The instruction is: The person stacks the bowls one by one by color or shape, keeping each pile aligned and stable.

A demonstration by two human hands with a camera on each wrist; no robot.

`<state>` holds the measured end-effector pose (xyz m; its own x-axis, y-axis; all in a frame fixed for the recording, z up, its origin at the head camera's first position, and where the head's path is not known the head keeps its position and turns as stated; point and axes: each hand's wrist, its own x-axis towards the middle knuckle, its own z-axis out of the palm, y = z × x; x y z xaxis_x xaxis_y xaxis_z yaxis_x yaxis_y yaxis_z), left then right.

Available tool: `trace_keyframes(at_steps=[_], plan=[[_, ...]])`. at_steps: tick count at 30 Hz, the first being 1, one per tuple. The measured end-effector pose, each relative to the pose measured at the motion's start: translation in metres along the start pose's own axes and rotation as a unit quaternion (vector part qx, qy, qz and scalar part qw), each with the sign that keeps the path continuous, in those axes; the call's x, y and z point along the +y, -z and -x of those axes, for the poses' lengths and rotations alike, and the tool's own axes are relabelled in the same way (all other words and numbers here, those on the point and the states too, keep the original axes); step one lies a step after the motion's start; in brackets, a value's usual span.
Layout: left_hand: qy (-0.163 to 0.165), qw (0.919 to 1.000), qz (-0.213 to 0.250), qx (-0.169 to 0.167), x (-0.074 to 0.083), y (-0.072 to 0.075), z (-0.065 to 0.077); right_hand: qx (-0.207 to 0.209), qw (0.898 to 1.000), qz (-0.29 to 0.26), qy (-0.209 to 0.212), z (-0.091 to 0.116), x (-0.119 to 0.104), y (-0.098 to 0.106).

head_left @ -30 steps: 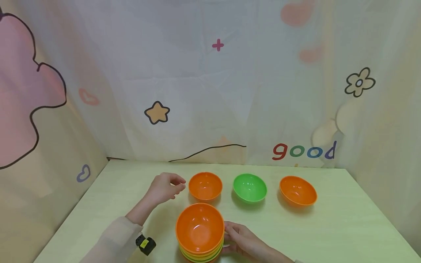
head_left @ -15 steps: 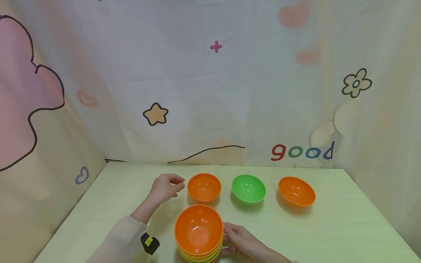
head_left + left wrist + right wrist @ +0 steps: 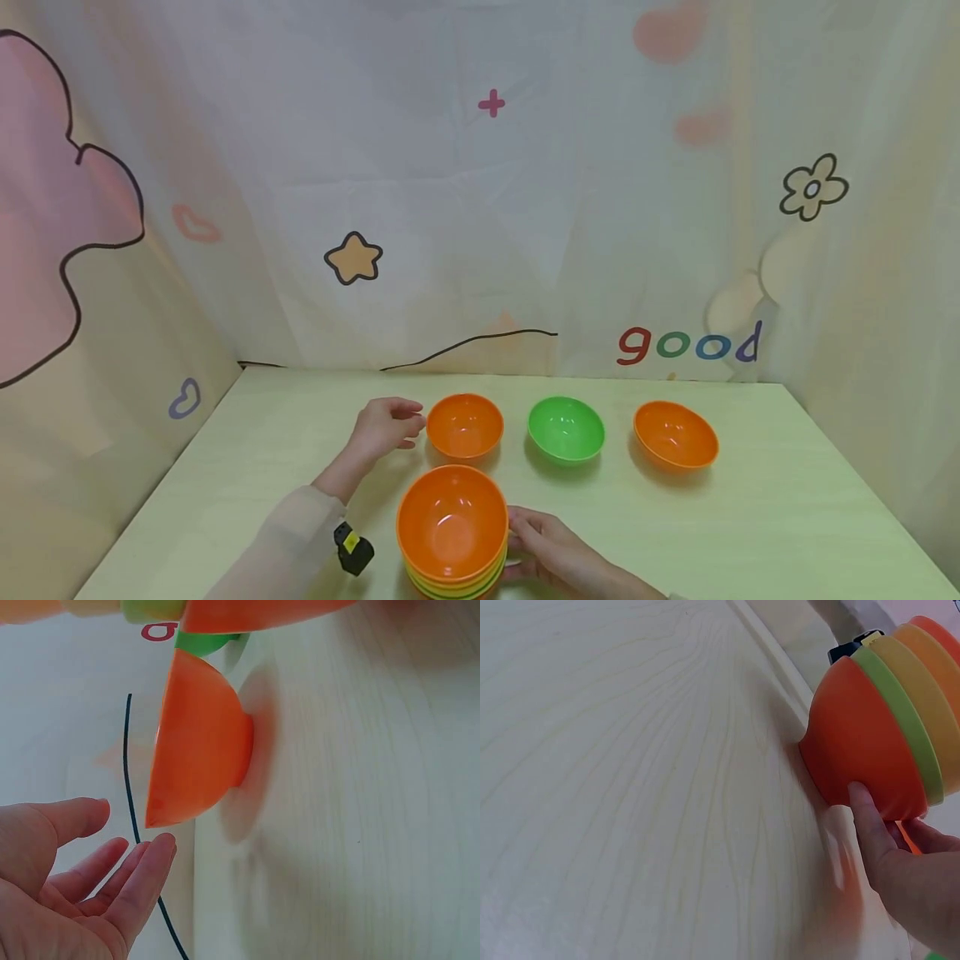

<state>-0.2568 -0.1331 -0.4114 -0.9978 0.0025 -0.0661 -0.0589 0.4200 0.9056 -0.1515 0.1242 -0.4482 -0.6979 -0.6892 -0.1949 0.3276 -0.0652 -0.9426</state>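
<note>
Three bowls sit apart in a row on the far side of the bench (image 3: 765, 517): the left orange bowl (image 3: 465, 429), a green bowl (image 3: 566, 431), then the right orange bowl (image 3: 676, 436). Near me is a stack (image 3: 453, 533) of at least four more, orange, green and yellow, just nearer than the left orange bowl. All are round, smooth and glossy inside. The right hand (image 3: 551, 542) grips the stack's right side; the left hand (image 3: 384, 427), fingers loose and parted, is just beside the left orange bowl. The bench shows pale wood grain; behind hangs creased cloth (image 3: 450, 208) with one star (image 3: 353, 258).
</note>
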Motion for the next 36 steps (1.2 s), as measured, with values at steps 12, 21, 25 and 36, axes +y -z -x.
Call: trace_keyframes(at_steps=[12, 21, 25, 36], plan=[[0.020, 0.9993, 0.024, -0.020, -0.003, -0.009, -0.008, -0.007, 1.000, -0.005, 0.008, 0.001, 0.000, 0.001], [0.034, 0.9988, 0.021, -0.027, -0.006, -0.016, -0.013, -0.016, 1.000, -0.001, 0.017, 0.001, 0.001, 0.001], [0.037, 0.9985, 0.024, -0.031, -0.006, -0.018, -0.014, -0.006, 1.000, 0.000, 0.012, 0.001, 0.000, 0.001], [0.037, 0.9976, 0.041, -0.041, -0.003, -0.020, -0.017, 0.007, 1.000, -0.005, 0.001, 0.000, -0.001, 0.000]])
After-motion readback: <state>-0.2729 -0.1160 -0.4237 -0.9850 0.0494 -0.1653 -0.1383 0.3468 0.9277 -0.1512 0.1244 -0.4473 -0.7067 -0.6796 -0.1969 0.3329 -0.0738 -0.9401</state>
